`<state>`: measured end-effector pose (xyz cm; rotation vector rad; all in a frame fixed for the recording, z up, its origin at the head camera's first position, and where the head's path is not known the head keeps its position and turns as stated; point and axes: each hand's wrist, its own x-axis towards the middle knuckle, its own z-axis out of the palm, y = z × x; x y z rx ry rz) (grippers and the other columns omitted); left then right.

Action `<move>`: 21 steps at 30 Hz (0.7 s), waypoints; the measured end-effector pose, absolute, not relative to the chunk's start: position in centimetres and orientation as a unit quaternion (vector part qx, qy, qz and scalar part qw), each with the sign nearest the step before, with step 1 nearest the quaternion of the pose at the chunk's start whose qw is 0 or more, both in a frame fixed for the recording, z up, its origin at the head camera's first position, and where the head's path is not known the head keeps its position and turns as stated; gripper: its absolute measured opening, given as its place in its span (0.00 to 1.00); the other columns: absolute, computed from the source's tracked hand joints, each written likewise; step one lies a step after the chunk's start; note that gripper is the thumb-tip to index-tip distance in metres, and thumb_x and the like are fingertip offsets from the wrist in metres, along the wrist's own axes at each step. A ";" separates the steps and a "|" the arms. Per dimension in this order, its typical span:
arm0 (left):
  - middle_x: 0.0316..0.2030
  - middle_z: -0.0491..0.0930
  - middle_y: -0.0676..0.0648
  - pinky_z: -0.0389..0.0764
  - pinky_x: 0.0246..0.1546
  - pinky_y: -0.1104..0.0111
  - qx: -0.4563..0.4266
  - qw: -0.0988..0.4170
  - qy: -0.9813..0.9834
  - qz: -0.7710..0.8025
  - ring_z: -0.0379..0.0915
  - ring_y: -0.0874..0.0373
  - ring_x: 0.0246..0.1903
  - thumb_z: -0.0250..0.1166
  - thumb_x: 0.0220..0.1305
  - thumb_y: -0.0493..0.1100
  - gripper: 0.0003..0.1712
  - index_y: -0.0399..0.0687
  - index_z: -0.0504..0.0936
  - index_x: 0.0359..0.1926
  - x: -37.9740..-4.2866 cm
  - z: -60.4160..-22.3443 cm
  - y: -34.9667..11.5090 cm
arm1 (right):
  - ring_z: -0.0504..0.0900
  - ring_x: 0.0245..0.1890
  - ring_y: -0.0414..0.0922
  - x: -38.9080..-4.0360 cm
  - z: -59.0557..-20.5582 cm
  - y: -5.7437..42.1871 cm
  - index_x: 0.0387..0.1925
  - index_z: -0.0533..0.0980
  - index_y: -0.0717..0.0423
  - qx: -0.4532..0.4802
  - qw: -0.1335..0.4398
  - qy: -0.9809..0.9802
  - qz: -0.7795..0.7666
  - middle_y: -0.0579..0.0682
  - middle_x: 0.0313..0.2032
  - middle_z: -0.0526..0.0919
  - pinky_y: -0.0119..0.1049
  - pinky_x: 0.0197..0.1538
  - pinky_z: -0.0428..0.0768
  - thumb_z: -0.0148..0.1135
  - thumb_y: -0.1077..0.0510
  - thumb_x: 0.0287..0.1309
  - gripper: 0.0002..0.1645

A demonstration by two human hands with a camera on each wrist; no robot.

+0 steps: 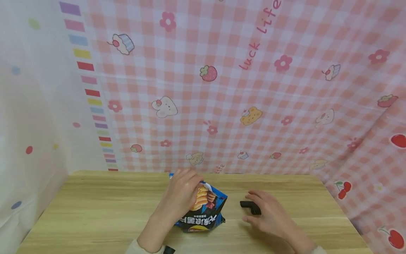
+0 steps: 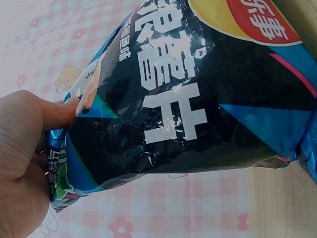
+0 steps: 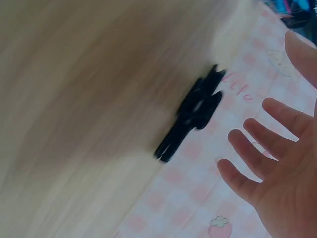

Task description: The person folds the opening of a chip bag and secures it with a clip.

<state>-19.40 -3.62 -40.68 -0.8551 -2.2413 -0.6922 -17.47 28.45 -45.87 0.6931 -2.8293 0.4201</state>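
Observation:
A blue and black potato chip bag (image 1: 206, 206) leans over the wooden table in the middle of the head view. My left hand (image 1: 182, 188) grips it by one end; in the left wrist view the thumb (image 2: 62, 113) presses on the crimped side of the bag (image 2: 198, 99), which looks puffed out. To the right, a black plastic clip (image 1: 250, 205) lies on the table. My right hand (image 1: 266, 213) is over it with fingers spread, partly covering it in the head view. Seen from the right wrist, the clip (image 3: 190, 111) is apart from the fingers.
The wooden table (image 1: 95, 201) ends at a pink checked cloth (image 1: 190, 116) hanging behind it. A white dotted cloth (image 1: 35, 116) hangs on the left, and a checked cherry cloth (image 1: 380, 187) on the right.

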 end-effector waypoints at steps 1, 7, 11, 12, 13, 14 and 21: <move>0.35 0.86 0.50 0.79 0.44 0.63 -0.325 0.316 -0.852 -0.263 0.80 0.55 0.39 0.78 0.56 0.30 0.09 0.42 0.89 0.38 -19.4 -40.7 -3.6 | 0.79 0.61 0.62 -17.5 -46.0 28.8 0.59 0.82 0.59 0.231 0.089 -0.959 0.137 0.58 0.61 0.81 0.63 0.62 0.76 0.81 0.40 0.51 0.40; 0.34 0.86 0.51 0.78 0.43 0.64 -0.323 0.312 -0.853 -0.265 0.80 0.55 0.38 0.78 0.56 0.30 0.09 0.42 0.89 0.38 -19.3 -40.7 -3.6 | 0.77 0.63 0.64 -18.2 -46.5 30.6 0.63 0.79 0.60 0.212 0.033 -0.970 0.115 0.61 0.64 0.79 0.65 0.64 0.74 0.80 0.32 0.49 0.49; 0.34 0.86 0.51 0.78 0.44 0.64 -0.323 0.310 -0.855 -0.262 0.80 0.55 0.38 0.79 0.56 0.31 0.09 0.42 0.89 0.38 -19.3 -40.7 -3.5 | 0.79 0.60 0.61 -18.4 -46.9 31.2 0.62 0.79 0.60 0.216 0.020 -0.972 0.094 0.59 0.60 0.80 0.63 0.62 0.76 0.79 0.31 0.48 0.50; 0.34 0.86 0.50 0.78 0.44 0.64 -0.323 0.310 -0.855 -0.261 0.80 0.55 0.38 0.78 0.56 0.31 0.09 0.42 0.89 0.38 -19.3 -40.7 -3.5 | 0.80 0.59 0.60 -18.5 -46.9 31.3 0.61 0.80 0.60 0.219 0.019 -0.972 0.087 0.58 0.59 0.81 0.63 0.60 0.77 0.79 0.31 0.47 0.49; 0.34 0.86 0.50 0.78 0.43 0.64 -0.324 0.310 -0.855 -0.260 0.80 0.55 0.38 0.78 0.56 0.31 0.09 0.42 0.89 0.38 -19.3 -40.7 -3.5 | 0.81 0.57 0.58 -18.5 -46.9 31.3 0.60 0.80 0.60 0.223 0.019 -0.971 0.081 0.57 0.57 0.82 0.62 0.59 0.78 0.80 0.31 0.47 0.48; 0.34 0.86 0.50 0.78 0.43 0.64 -0.325 0.311 -0.855 -0.259 0.80 0.55 0.38 0.78 0.57 0.31 0.09 0.42 0.89 0.38 -19.3 -40.6 -3.5 | 0.81 0.54 0.57 -18.6 -47.0 31.4 0.59 0.81 0.59 0.227 0.020 -0.971 0.076 0.55 0.55 0.83 0.60 0.57 0.79 0.80 0.31 0.47 0.47; 0.34 0.86 0.50 0.77 0.42 0.64 -0.325 0.317 -0.852 -0.261 0.80 0.55 0.37 0.78 0.57 0.30 0.09 0.41 0.89 0.38 -19.2 -40.6 -3.6 | 0.80 0.40 0.45 -19.5 -46.8 31.3 0.48 0.84 0.54 0.254 0.011 -0.964 0.073 0.45 0.41 0.83 0.50 0.44 0.82 0.83 0.37 0.47 0.34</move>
